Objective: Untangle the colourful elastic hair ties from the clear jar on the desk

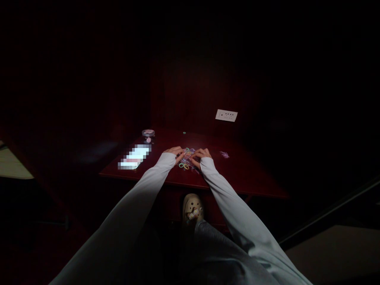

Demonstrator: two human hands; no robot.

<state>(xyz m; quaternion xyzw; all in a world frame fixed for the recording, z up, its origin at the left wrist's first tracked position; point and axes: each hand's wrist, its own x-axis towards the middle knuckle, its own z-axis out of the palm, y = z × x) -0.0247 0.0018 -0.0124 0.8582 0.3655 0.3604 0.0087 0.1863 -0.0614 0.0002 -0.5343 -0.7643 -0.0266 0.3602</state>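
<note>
A loose pile of small coloured bands (pixel 186 166) lies on the dark red tabletop (pixel 243 174), near its front edge. My left hand (pixel 175 152) rests at the pile's left side, its fingers bent in toward the bands. From the right, my right hand (pixel 201 156) reaches into the same pile with thumb and fingers drawn close together. The fingertips of both hands are small and dim, and what they pinch cannot be made out. A separate small bunch of purple bands (pixel 225 154) lies to the right of my right hand.
At the back left stands a round clear container (pixel 148 136). A bright, pixelated panel (pixel 135 157) lies in front of it. One green band (pixel 184 133) is near the back. A white socket plate (pixel 226 115) is on the wall. Below the table edge shows a beige shoe (pixel 192 208).
</note>
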